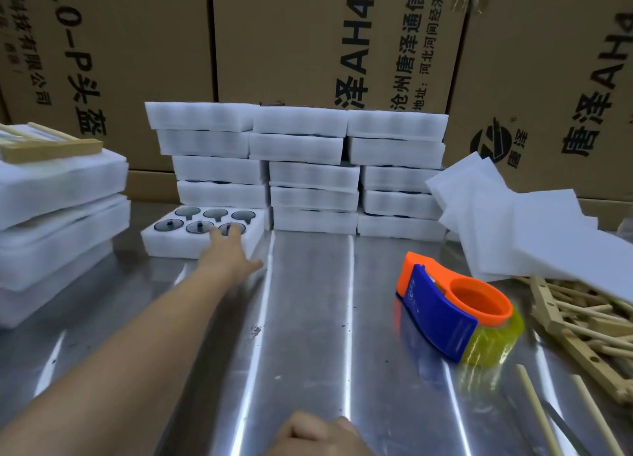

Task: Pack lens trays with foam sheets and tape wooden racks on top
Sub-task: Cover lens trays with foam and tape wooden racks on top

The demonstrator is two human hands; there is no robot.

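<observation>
Now the left hand [227, 250] is stretched forward with its fingers straight and a little spread, and the fingertips touch the open lens tray [164, 245] near its front right lens. This tray of white foam holds six dark lenses and lies on the metal table [308, 318], just in front of the stacked foam trays [298, 167]. The right hand [318, 435] rests at the near edge with its fingers curled under, and nothing shows in it. A tape dispenser [455, 315], orange and blue, lies to the right. Behind it, loose foam sheets [534, 236] partly cover a pile of wooden racks [565, 322]. On the left stack [58, 215] one wooden rack [51, 147] lies on top.
</observation>
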